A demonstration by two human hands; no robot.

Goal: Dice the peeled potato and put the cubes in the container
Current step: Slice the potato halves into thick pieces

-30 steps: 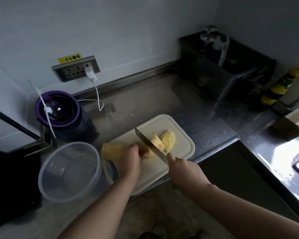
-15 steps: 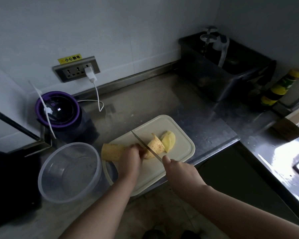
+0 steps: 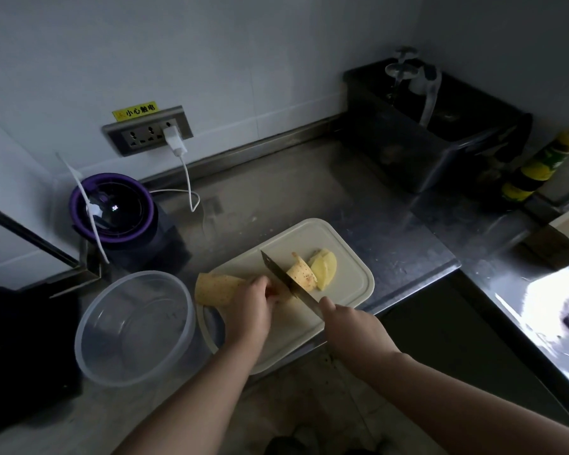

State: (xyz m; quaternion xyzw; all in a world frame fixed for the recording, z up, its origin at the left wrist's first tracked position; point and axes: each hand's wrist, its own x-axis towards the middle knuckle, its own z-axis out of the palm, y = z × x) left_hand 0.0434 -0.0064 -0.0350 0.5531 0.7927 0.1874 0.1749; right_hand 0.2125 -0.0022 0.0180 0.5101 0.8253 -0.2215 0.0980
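The steel counter [image 3: 293,192] carries all the things of the task. On its left side stands the container [image 3: 135,326], a round clear tub, and no piece of potato is visible inside it. Just beside it, to the right, lies the white cutting board [image 3: 342,244], whose near corner reaches over the counter edge.

The left hand [image 3: 250,307] lies over the potato [image 3: 217,289], its fingers curled on it, and holds it down on the board. The right hand [image 3: 349,323] is closed around the handle of the knife [image 3: 278,270].

The uncut part of the potato sticks out to the left of the left hand, over the board's left edge and near the container rim. The blade stands on its edge in the potato, just to the right of the left fingers, with the tip pointing away from the person. To the right of the blade a few slices [image 3: 301,272] lean against each other on the board.

The step in hand seems to be the first one, cutting the potato into slices; no cubes exist yet. The next move calls for pressing this cut through to the board while the left fingertips stay behind the blade, because they are very close to it. After that the left hand should move further left for the next slice.
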